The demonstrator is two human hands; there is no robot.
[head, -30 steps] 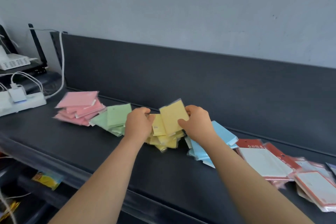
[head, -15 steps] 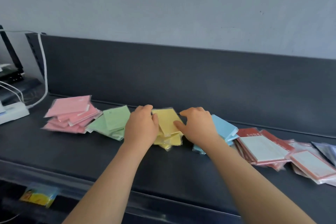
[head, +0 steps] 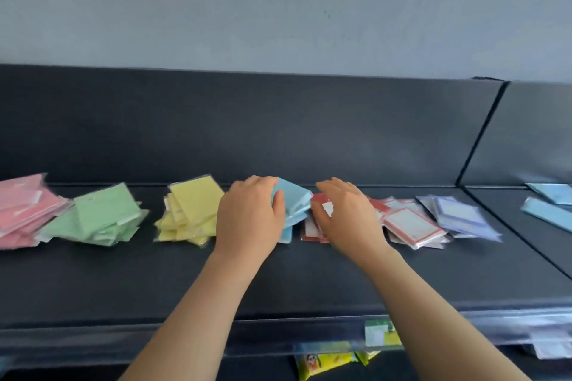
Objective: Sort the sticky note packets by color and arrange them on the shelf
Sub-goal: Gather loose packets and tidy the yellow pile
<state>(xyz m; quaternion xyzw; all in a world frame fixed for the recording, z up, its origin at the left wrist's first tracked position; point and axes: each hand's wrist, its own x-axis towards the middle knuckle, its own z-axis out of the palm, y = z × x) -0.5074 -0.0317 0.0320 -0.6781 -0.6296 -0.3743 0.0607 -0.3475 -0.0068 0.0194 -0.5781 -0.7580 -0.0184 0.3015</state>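
Head view. I stand at a dark shelf (head: 278, 281) that carries a row of sticky note packets. The blue packets (head: 295, 196) lie in a small pile near the middle of the row and serve as the reference here.

My left hand (head: 250, 216) covers the left side of the blue packets. Its fingers are curled over the pile's far edge and the thumb presses on the top packet, so the hand grips the pile. My right hand (head: 343, 213) is just right of the blue packets, with its fingers nearly straight and spread, laid flat and holding nothing. It rests on the red-bordered packets (head: 408, 223), which touch the right edge of the blue packets.

Left of the blue packets:
- the yellow packets (head: 192, 213), just beside my left hand
- the green packets (head: 102, 216), farther out
- the pink packets (head: 21, 210), farthest, at the frame edge

Right of the blue packets, beyond the red-bordered ones, lie the purple-bordered packets (head: 458, 213). Well beyond those, across a divider, are light blue strips (head: 548, 207). Below the blue packets, under the shelf's front edge, a yellow wrapper (head: 325, 362) shows.
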